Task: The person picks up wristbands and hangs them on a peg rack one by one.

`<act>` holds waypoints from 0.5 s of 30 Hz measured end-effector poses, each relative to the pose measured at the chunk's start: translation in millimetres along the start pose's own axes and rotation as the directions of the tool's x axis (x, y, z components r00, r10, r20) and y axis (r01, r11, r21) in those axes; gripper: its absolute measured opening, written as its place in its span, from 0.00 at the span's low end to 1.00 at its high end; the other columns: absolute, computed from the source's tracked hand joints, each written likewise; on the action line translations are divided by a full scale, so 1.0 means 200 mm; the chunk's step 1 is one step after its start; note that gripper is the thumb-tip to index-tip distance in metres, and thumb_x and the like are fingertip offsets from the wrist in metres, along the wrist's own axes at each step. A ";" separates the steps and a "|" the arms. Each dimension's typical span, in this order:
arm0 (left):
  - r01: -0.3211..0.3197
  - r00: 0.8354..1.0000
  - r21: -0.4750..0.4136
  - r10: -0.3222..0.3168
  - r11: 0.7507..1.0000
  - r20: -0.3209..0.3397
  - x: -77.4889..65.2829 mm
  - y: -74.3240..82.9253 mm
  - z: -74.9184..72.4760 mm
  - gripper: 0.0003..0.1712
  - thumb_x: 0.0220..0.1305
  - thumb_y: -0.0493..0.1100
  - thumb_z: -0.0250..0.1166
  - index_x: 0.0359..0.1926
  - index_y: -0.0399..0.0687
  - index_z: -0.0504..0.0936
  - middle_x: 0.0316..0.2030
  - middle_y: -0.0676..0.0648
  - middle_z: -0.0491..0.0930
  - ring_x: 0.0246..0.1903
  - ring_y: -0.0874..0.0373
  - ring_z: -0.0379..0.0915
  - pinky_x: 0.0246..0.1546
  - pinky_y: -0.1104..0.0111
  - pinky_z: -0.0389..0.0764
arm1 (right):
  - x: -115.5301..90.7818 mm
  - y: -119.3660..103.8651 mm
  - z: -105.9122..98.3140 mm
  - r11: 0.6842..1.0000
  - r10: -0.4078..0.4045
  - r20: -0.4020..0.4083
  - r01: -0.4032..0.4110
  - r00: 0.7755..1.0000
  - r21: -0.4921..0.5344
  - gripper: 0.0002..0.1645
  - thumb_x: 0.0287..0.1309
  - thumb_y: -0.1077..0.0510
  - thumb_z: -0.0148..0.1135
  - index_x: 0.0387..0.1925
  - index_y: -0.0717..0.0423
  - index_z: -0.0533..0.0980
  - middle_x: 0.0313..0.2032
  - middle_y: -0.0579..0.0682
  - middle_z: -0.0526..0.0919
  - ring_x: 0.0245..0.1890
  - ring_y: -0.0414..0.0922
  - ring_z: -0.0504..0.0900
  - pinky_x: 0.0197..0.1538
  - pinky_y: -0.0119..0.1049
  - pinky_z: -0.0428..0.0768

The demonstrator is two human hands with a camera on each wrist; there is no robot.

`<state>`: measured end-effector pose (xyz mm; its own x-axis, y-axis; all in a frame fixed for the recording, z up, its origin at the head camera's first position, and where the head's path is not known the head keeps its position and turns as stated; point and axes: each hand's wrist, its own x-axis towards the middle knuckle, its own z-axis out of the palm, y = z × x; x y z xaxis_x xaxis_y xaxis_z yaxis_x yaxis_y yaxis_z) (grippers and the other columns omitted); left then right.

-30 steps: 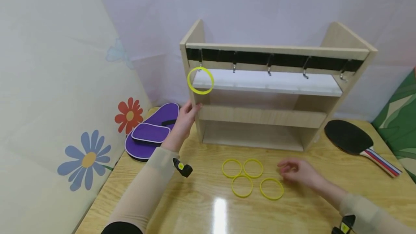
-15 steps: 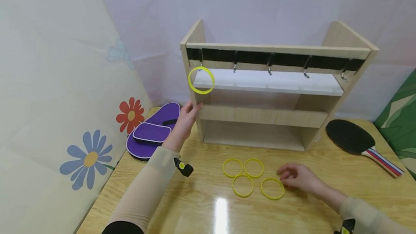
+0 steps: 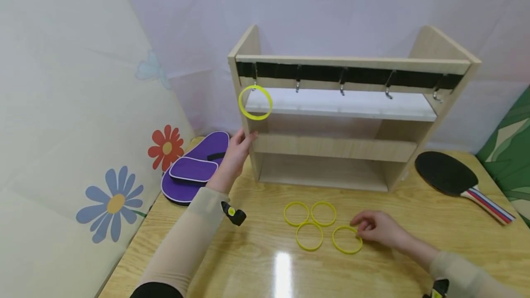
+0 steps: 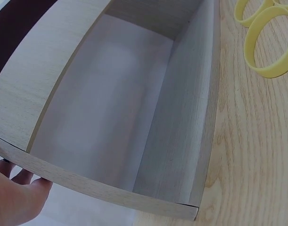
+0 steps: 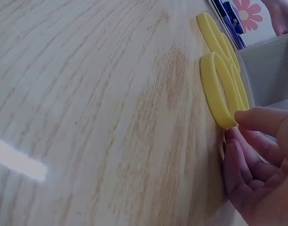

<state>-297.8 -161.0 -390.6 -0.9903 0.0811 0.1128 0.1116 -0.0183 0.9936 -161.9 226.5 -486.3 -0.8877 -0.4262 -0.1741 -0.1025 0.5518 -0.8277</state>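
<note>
My left hand point(image 3: 236, 155) grips the left side panel of a light wooden shelf unit point(image 3: 335, 145), thumb at the front edge and fingers outside it. My right hand point(image 3: 378, 230) is low over the table and pinches the right edge of a flat yellow ring point(image 3: 347, 252); in the right wrist view, thumb and finger meet at the edge of that ring point(image 5: 210, 89). Left of it, three more yellow rings point(image 3: 309, 249) lie touching one another. Another yellow ring point(image 3: 255, 117) hangs from the leftmost hook of the shelf.
Several metal hooks point(image 3: 342, 87) line a black strip point(image 3: 323, 73) along the shelf's upper rail. A purple bat case point(image 3: 192, 169) lies left of the shelf. A black table tennis bat point(image 3: 445, 174) lies to its right. Walls point(image 3: 331, 8) stand behind and at the left.
My right hand has shifted slightly left, from beside the rightmost ring on the table to its edge, and thumb and finger have closed on it. My left hand has stayed on the shelf.
</note>
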 end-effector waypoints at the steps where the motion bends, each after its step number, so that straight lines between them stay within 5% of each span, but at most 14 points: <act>1: -0.001 1.000 0.001 0.001 1.000 -0.002 0.00 0.00 0.00 0.30 0.73 0.42 0.52 0.73 0.46 0.62 0.68 0.32 0.65 0.56 0.54 0.67 0.63 0.56 0.67 | 0.00 0.00 0.00 1.000 -0.002 -0.001 0.002 1.000 -0.007 0.18 0.53 0.63 0.70 0.46 0.64 0.80 0.32 0.48 0.82 0.29 0.34 0.76 0.33 0.28 0.76; 15: -0.002 1.000 -0.002 0.002 1.000 -0.005 0.00 0.00 0.00 0.31 0.72 0.42 0.52 0.74 0.50 0.62 0.67 0.35 0.67 0.57 0.52 0.67 0.64 0.55 0.66 | 0.00 -0.04 0.01 0.999 0.027 -0.015 -0.028 1.000 -0.024 0.17 0.50 0.65 0.70 0.44 0.64 0.81 0.28 0.48 0.80 0.27 0.37 0.74 0.30 0.29 0.74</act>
<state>-297.0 -161.0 -390.4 -0.9905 0.0758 0.1148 0.1136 -0.0201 0.9933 -160.7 221.0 -480.9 -0.8969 -0.3999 -0.1886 -0.0888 0.5807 -0.8093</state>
